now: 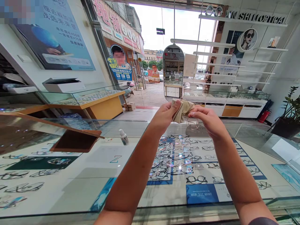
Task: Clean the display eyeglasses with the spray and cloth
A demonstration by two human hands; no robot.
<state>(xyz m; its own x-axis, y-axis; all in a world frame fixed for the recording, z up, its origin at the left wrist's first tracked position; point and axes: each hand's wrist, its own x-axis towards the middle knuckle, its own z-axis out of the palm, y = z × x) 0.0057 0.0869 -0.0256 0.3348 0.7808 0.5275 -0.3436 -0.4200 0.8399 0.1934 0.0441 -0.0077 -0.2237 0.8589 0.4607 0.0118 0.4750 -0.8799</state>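
Note:
Both my arms reach forward over the glass display counter. My left hand (167, 114) is closed on a folded beige cloth (181, 113), with the thumb on top. My right hand (206, 118) pinches a thin-framed pair of eyeglasses (193, 124) at the cloth's right edge. One part of the eyeglasses hangs below the fingers; the rest is hidden by the cloth and hand. To the left, a small white spray bottle (123, 137) stands on the glass top.
Under the glass lie several rows of eyeglasses (197, 179). A brown-framed tabletop mirror or stand (75, 140) leans at left. Beyond the counter are a tall oval mirror (173, 72), another display counter (105, 104), wall shelves (211, 54) and a potted plant (289, 107).

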